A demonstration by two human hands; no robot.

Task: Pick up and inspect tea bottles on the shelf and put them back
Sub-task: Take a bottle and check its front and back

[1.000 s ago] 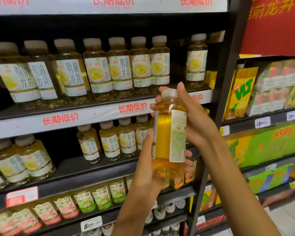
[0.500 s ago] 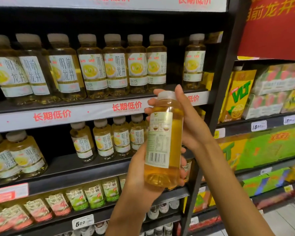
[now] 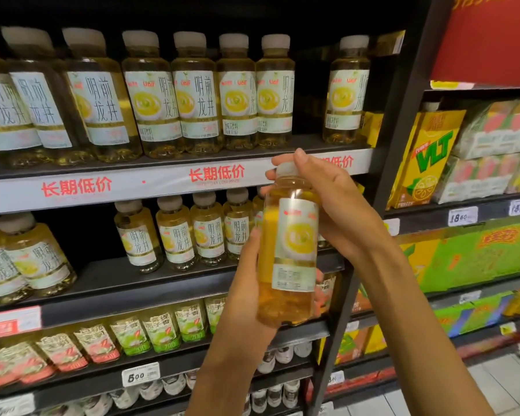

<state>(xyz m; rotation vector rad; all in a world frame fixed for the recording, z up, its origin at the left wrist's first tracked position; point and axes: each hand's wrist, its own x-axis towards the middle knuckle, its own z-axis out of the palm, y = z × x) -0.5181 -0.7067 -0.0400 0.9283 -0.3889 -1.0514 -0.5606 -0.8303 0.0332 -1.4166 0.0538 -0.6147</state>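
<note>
Fingers [image 3: 282, 163] of the right hand [image 3: 336, 211] curl over the cap and shoulder of a tea bottle [image 3: 288, 253], while the left hand [image 3: 246, 283] wraps its lower half. The bottle is upright, in front of the shelf [image 3: 162, 187], full of clear golden tea, label facing out. Matching bottles [image 3: 192, 94] stand in rows behind, and yellow drink cartons [image 3: 427, 157] fill the rack alongside.

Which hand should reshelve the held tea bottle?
Likely right. The right hand grips the bottle by cap and shoulder, nearest the upper-shelf gap. The left hand only cradles its base.
</note>
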